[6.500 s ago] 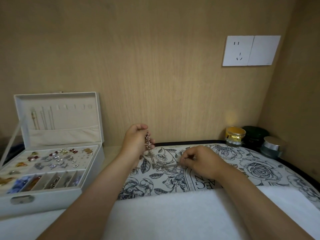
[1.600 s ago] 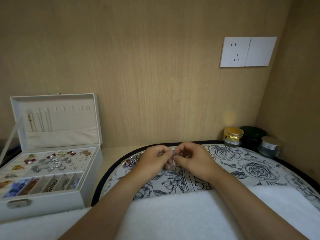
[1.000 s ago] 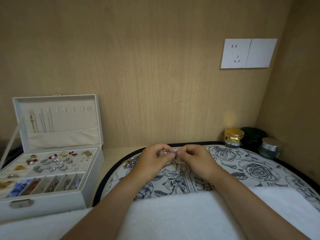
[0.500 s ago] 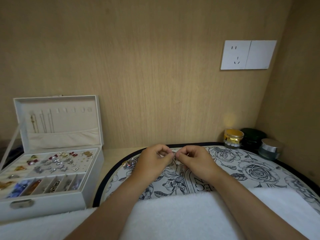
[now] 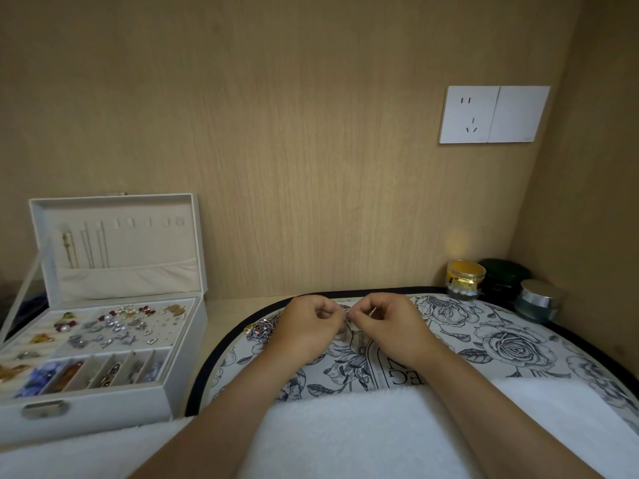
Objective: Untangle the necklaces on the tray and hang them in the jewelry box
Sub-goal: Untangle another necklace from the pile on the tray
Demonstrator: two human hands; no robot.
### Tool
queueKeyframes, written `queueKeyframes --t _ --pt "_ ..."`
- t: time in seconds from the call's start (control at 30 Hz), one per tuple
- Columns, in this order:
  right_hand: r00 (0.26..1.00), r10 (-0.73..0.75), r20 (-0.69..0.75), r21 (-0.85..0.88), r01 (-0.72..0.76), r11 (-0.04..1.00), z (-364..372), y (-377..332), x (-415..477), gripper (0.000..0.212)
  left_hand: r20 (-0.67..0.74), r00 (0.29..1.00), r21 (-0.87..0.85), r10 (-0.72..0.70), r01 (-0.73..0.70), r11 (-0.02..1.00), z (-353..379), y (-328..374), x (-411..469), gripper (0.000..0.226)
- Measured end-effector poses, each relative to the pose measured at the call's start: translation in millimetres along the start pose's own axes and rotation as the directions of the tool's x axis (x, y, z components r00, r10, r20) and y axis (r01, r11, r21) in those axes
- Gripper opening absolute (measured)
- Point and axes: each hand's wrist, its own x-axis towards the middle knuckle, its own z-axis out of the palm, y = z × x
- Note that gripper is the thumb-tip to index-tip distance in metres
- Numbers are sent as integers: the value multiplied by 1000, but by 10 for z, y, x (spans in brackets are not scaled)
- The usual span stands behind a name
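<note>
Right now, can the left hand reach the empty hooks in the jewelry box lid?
Probably yes: the jewelry box lid stands open, nothing tall between its empty hooks and the left hand. But that hand and the right hand are pinching a necklace chain.

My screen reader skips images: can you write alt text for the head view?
The left hand and right hand pinch a fine chain between them over a floral tray; a necklace clump lies beside the left hand. An open jewelry box stands left, jars back right.
</note>
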Motion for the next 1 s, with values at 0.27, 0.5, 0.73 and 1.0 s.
queueKeyframes --t 0.27,0.5,0.73,1.0 --pt "1000 12 -8 81 -11 997 20 -43 -15 13 16 1000 -90 19 -17 996 -27 29 -9 14" --pt "1000 6 13 -93 -4 996 36 -30 -24 14 -12 987 290 160 -150 945 -40 -43 17 8" --pt "995 99 27 172 -102 980 8 -80 -12 18 2 996 26 89 -89 996 -35 -40 20 13" --pt "992 92 81 320 -114 941 -20 -107 -9 21 256 967 -371 12 86 925 -31 28 -25 18"
